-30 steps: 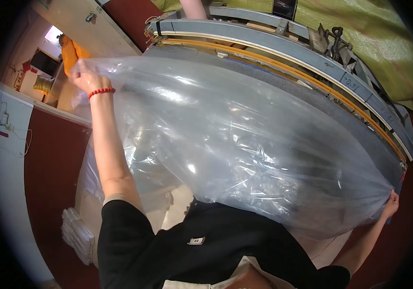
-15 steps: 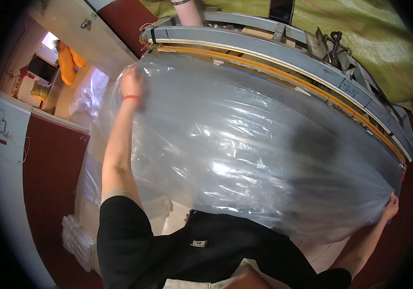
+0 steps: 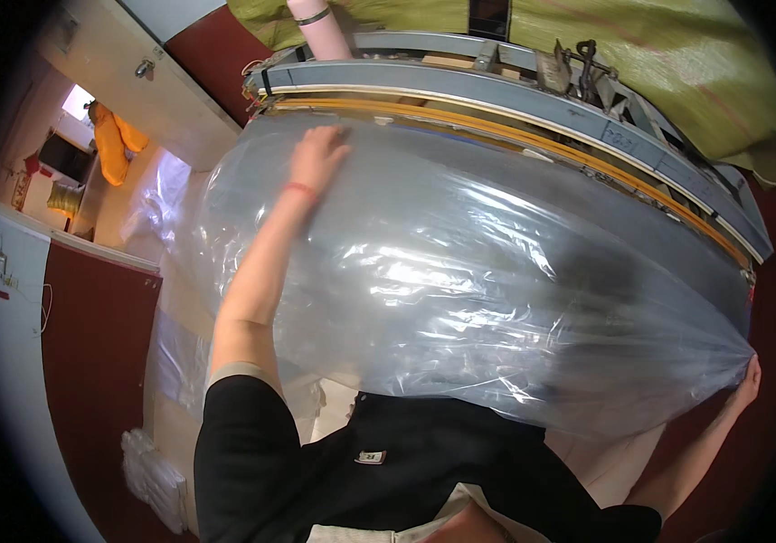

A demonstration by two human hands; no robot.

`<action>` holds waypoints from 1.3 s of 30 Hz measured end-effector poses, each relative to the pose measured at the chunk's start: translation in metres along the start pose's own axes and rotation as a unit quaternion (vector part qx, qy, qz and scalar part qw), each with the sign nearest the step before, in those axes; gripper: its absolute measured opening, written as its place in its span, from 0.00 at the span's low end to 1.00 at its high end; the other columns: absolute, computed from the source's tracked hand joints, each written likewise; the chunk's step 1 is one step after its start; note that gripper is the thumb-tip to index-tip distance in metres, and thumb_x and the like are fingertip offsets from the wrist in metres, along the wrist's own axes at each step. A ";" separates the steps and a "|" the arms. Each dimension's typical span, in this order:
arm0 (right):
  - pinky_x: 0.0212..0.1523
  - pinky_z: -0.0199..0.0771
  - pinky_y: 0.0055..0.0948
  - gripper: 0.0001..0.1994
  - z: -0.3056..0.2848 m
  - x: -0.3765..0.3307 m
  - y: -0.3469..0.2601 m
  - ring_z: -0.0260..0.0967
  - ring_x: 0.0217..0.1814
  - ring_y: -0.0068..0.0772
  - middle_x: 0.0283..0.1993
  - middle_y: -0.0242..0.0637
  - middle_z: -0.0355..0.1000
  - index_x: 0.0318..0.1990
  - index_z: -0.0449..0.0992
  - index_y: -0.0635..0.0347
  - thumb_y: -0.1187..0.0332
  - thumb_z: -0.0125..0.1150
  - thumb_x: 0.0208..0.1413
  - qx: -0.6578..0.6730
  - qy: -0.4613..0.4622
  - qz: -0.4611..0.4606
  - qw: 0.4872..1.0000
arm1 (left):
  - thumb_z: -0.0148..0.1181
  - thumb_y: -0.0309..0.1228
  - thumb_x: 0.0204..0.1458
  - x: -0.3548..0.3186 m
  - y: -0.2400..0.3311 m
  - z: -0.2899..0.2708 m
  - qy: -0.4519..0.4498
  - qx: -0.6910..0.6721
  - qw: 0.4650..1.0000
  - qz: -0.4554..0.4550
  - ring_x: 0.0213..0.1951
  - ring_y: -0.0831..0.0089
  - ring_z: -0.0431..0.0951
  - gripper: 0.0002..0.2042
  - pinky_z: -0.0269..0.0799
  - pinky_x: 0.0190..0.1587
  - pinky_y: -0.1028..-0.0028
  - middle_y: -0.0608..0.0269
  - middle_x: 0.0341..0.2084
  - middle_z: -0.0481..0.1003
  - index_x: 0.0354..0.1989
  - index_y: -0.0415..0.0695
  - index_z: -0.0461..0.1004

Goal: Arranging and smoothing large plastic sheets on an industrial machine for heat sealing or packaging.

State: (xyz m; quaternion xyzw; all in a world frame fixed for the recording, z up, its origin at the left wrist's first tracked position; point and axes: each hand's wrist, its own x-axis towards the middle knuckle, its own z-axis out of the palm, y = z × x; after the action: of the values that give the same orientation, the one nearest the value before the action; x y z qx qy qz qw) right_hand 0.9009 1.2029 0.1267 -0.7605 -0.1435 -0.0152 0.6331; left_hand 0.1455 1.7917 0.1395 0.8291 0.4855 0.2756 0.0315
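A large sheet of clear plastic film (image 3: 424, 262) spreads over a grey surface in front of me, wrinkled and shiny across its middle. My left hand (image 3: 318, 156), with a red band at the wrist, lies palm down on the film close to its far edge. Its fingers are stretched out and slightly blurred. At the far right, my right hand (image 3: 750, 378) is closed on the gathered corner of the film, and folds run from that corner across the sheet.
Along the far side runs a curved-looking grey metal beam (image 3: 496, 86) with an orange strip (image 3: 515, 136) before it. A pink bottle (image 3: 323, 34) and a metal clamp (image 3: 587, 72) stand there. Folded plastic (image 3: 155, 480) lies at lower left, near an open door (image 3: 148, 90).
My left hand has moved right across the film from its left end, and its fingers now lie flatter. The right hand still grips the corner, shifted slightly outward; the view has turned a little.
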 end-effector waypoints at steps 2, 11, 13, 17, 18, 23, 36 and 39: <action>0.45 0.63 0.24 0.16 -0.012 -0.005 -0.009 0.64 0.41 0.23 0.39 0.33 0.70 0.41 0.72 0.62 0.60 0.58 0.49 -0.003 0.006 0.014 1.000 | 0.56 0.30 0.42 0.001 0.000 0.005 -0.002 -0.006 1.000 0.020 0.39 0.60 0.68 0.07 0.65 0.43 0.66 0.57 0.31 0.71 0.29 0.43 0.75; 0.47 0.65 0.27 0.17 0.025 0.059 -0.007 0.66 0.43 0.29 0.41 0.37 0.69 0.44 0.69 0.68 0.63 0.53 0.52 0.287 -0.010 0.167 0.943 | 0.46 0.33 0.52 0.025 -0.018 0.006 0.230 0.025 0.965 0.120 0.27 0.67 0.69 0.09 0.66 0.34 0.72 0.60 0.19 0.67 0.25 0.41 0.68; 0.36 0.68 0.26 0.14 0.062 0.059 -0.011 0.68 0.35 0.28 0.35 0.34 0.71 0.39 0.74 0.63 0.62 0.50 0.53 0.103 0.081 0.045 0.990 | 0.44 0.32 0.53 0.040 0.023 0.010 0.202 -0.459 0.855 -0.130 0.20 0.81 0.63 0.08 0.61 0.23 0.78 0.71 0.15 0.61 0.23 0.46 0.63; 0.32 0.66 0.31 0.15 0.163 0.044 0.004 0.68 0.28 0.33 0.30 0.40 0.72 0.29 0.75 0.61 0.57 0.52 0.49 -0.299 0.173 -0.223 0.912 | 0.46 0.31 0.49 0.056 -0.045 0.048 0.247 -0.241 0.928 -0.141 0.16 0.84 0.57 0.08 0.54 0.17 0.81 0.74 0.14 0.59 0.20 0.45 0.63; 0.30 0.65 0.26 0.12 0.187 0.040 0.012 0.66 0.25 0.27 0.26 0.36 0.71 0.27 0.73 0.61 0.59 0.57 0.48 -0.157 0.134 -0.243 0.948 | 0.47 0.31 0.49 0.057 -0.062 0.056 0.234 -0.254 0.920 -0.188 0.17 0.84 0.59 0.08 0.55 0.19 0.81 0.73 0.14 0.61 0.21 0.43 0.65; 0.29 0.64 0.18 0.10 0.239 0.044 -0.011 0.61 0.23 0.17 0.22 0.29 0.67 0.26 0.70 0.61 0.64 0.60 0.46 -0.030 0.061 -0.090 0.994 | 0.51 0.32 0.50 0.081 -0.130 0.070 0.228 -0.321 0.892 -0.222 0.19 0.85 0.58 0.09 0.55 0.23 0.84 0.73 0.16 0.63 0.21 0.43 0.66; 0.15 0.60 0.21 0.05 0.227 0.056 -0.014 0.61 0.16 0.23 0.20 0.36 0.66 0.32 0.66 0.62 0.71 0.47 0.50 0.064 0.133 -0.089 0.985 | 0.51 0.25 0.47 0.087 -0.117 0.065 0.202 -0.403 0.863 -0.229 0.14 0.82 0.60 0.06 0.57 0.15 0.81 0.72 0.13 0.64 0.19 0.44 0.65; 0.14 0.60 0.21 0.05 0.235 0.049 -0.021 0.62 0.16 0.23 0.22 0.36 0.67 0.32 0.66 0.62 0.70 0.47 0.50 0.050 0.133 -0.070 0.987 | 0.52 0.30 0.48 0.084 -0.112 0.063 0.265 -0.411 0.842 -0.228 0.13 0.83 0.60 0.15 0.56 0.13 0.82 0.73 0.12 0.62 0.10 0.46 0.62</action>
State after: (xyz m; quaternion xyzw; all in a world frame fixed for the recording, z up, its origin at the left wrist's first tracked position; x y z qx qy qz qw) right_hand 0.9052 1.4429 0.1105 -0.7072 -0.1111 -0.1530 0.6813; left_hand 0.1197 1.9337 0.0865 0.5011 0.4931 0.6442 0.3014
